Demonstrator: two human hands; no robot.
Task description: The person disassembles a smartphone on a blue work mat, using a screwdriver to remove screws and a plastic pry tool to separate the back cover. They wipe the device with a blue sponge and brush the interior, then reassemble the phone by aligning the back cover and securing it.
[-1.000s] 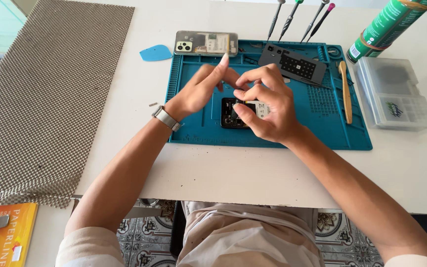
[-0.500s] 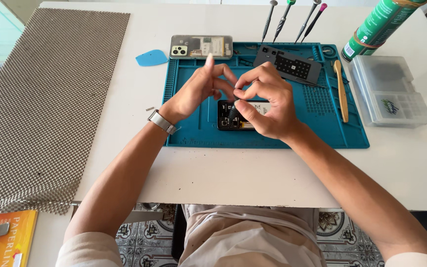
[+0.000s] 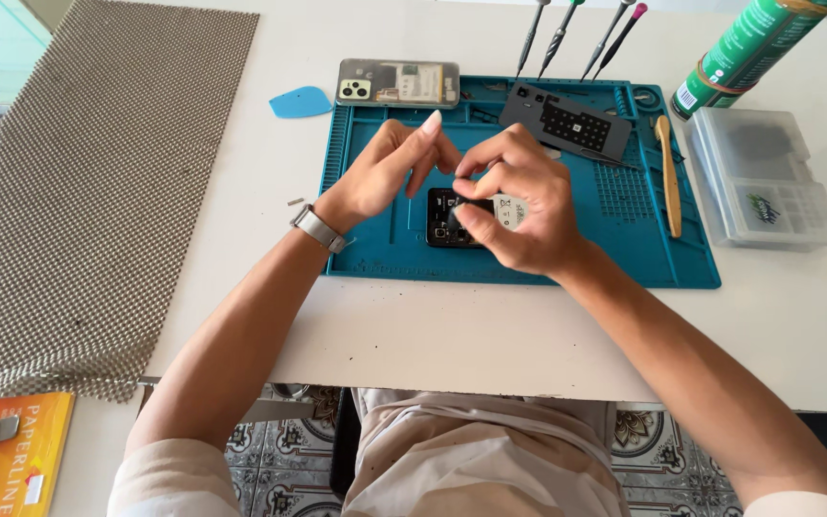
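Opened phone (image 3: 452,218), dark with its back off, lies mid-mat on the blue repair mat (image 3: 375,251); right hand (image 3: 519,206) covers its right half, fingers pinched on something small I cannot make out, left hand (image 3: 387,172) just left of it, fingers loosely apart, touching nothing visible. Looks like mid-disassembly part removal; next move calls for a careful lift. Removed back cover (image 3: 397,82) at mat's top-left edge, dark inner plate (image 3: 567,123) up right.

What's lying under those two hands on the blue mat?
Under the left hand and right hand lies an opened phone on the blue mat, dark insides showing. Its right part is covered by fingers.
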